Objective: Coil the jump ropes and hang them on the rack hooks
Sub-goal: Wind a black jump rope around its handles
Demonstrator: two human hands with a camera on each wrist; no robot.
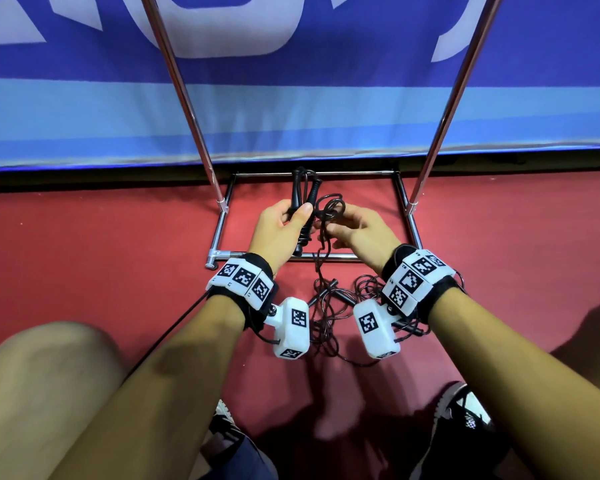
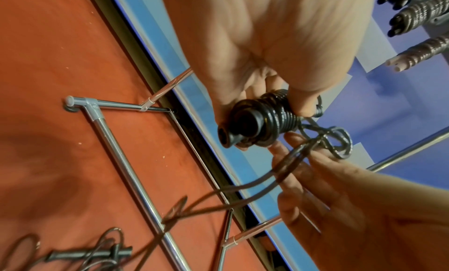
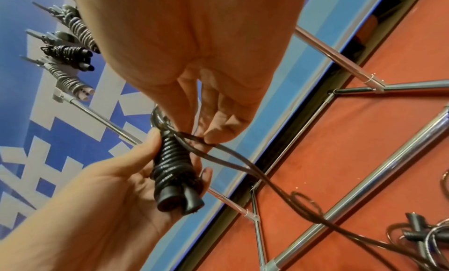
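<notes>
Left hand (image 1: 280, 227) grips the two black handles (image 3: 176, 181), rope wound round them, above the rack base (image 1: 222, 233). Right hand (image 1: 362, 230) pinches the loose rope (image 3: 233, 160). If it slackens, the coils could slip off.

No readable words or numbers; only partial large white letter shapes on the blue banner (image 1: 291, 98) and black-and-white square marker codes on the wrist bands (image 1: 245, 277).
</notes>
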